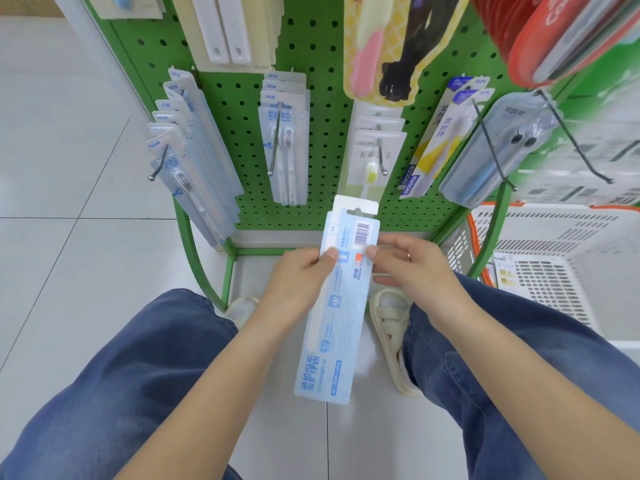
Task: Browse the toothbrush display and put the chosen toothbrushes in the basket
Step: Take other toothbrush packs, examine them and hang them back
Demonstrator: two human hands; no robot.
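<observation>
A pale blue toothbrush pack (341, 306) is held back side up in front of the green pegboard display (322, 64), its barcode near the top. My left hand (298, 282) grips its left edge with the thumb on top. My right hand (412, 268) pinches its right edge at the same height. On the hooks above hang more blue toothbrush packs (285, 140) and other packs (194, 154). The white basket (540, 282) with an orange rim stands on the floor to the right.
A pack with a yellow-bristled brush (372, 157) hangs just above the held one. Bare metal hooks (498, 154) stick out at the right. My knees in blue jeans and a beige sandal (391, 327) are below, on white floor tiles.
</observation>
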